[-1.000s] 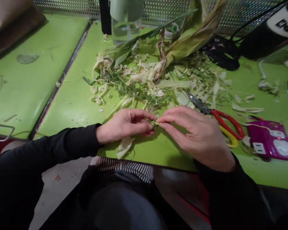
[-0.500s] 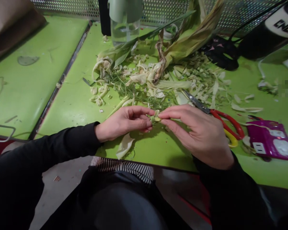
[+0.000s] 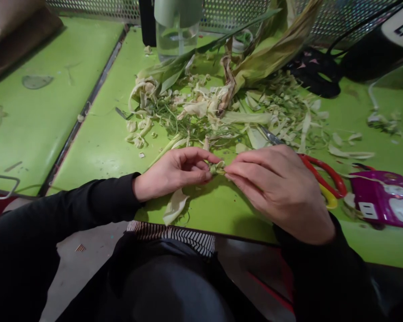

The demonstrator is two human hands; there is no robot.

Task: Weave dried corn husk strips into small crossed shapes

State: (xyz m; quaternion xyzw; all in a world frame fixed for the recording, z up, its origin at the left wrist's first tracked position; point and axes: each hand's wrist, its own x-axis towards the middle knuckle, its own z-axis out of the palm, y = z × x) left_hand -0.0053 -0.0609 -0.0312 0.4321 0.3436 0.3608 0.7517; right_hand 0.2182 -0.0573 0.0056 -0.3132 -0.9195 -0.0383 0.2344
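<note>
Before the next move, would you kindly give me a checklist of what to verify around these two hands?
1. Bare left hand pinching the small, pale-green folded plant piece: ok.
2. Bare right hand on the same piece: ok, fingertips at its right end.
3. Folds of the piece tight: cannot tell, too small and partly covered by fingers.
4. Metal scissors with red and yellow handles fully visible: not ok, the right hand hides their middle.
5. Scissor blades clear of the shredded pale-green scraps: not ok, the tip lies among them.
6. Clear bottle with pale-green top upright: ok.
</note>
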